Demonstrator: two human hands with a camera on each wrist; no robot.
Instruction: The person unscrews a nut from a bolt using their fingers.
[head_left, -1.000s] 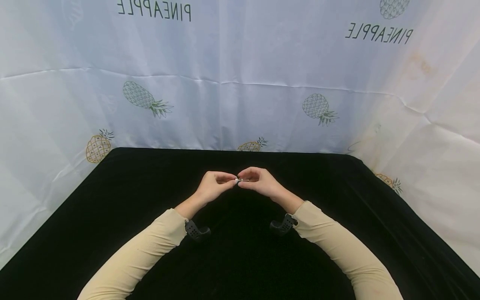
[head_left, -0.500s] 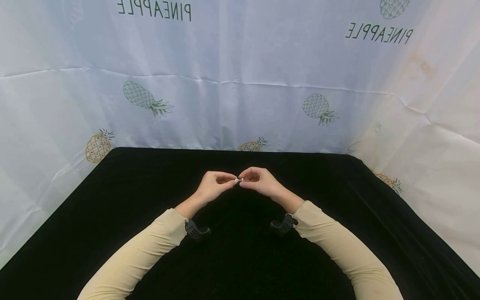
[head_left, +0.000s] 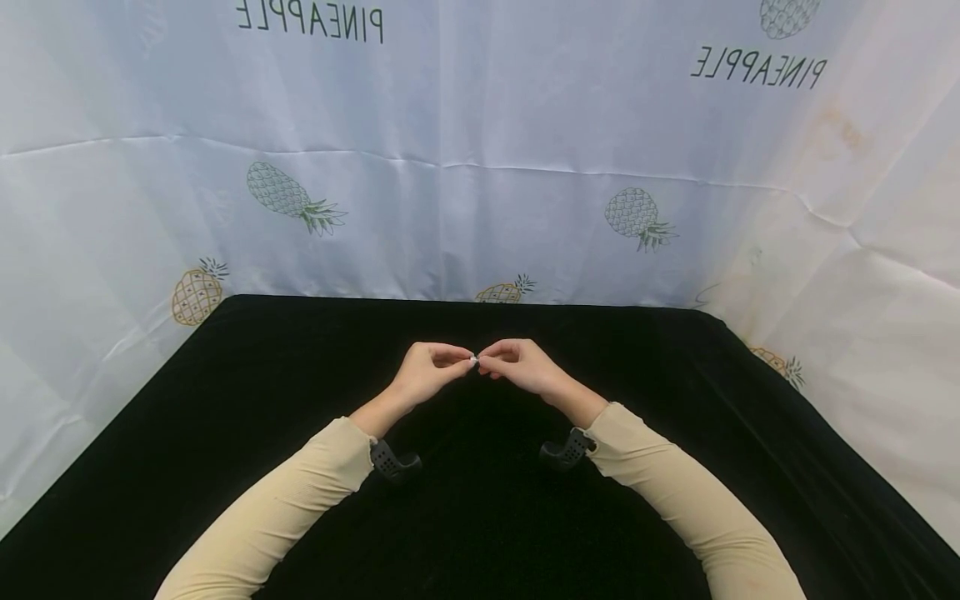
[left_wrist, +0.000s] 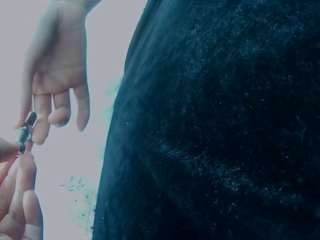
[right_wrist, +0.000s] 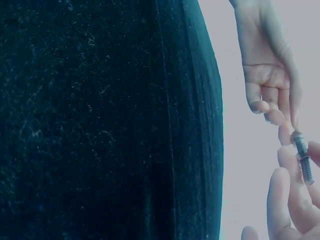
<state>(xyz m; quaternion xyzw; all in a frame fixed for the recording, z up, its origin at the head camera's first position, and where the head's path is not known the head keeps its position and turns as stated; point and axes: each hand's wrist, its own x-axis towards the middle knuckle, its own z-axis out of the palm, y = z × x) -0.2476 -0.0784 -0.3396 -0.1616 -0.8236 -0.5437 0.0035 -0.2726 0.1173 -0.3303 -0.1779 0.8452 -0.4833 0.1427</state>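
A small metal bolt (right_wrist: 306, 172) spans the gap between the two hands, with a nut (right_wrist: 302, 156) partway along its thread. The left hand (head_left: 427, 372) pinches the bolt by its head end between thumb and fingertips. From the other side, the right hand (head_left: 525, 367) has its thumb and index finger brought together at the nut. In the right wrist view the threaded end points back toward the right palm. Seen from the head, the fingertips nearly meet and cover most of the bolt.
Black cloth (head_left: 480, 500) covers the table under both hands. A pale curtain (head_left: 480, 225) printed with pineapples hangs behind and along the sides. Each wrist wears a black strap-on device, such as the left wrist device (head_left: 395, 462).
The right thumb and fingers have closed in on the nut, hiding the shank that showed between them earlier. The left hand stays where it was.
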